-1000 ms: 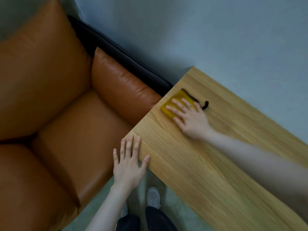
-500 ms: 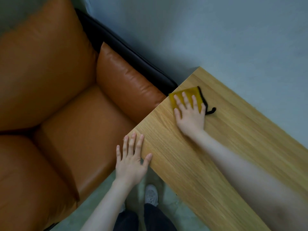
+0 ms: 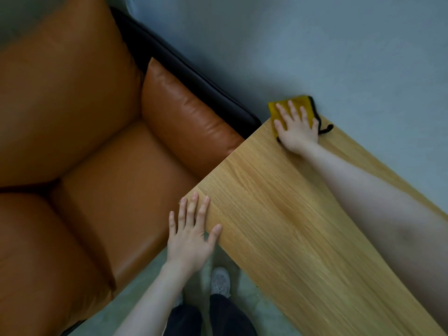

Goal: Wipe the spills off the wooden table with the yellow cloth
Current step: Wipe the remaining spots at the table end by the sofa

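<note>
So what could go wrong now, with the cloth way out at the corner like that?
The yellow cloth already sticks out past the far corner of the wooden table, so another push from the right hand could drop it on the floor. Its black loop might catch the fingers. The left hand only rests at the near corner and could slide off.

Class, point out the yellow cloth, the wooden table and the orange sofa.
yellow cloth (image 3: 275, 110): head view, bare left corner.
wooden table (image 3: 278, 214): head view, bare top.
orange sofa (image 3: 116, 180): head view, seat cushion.
</note>
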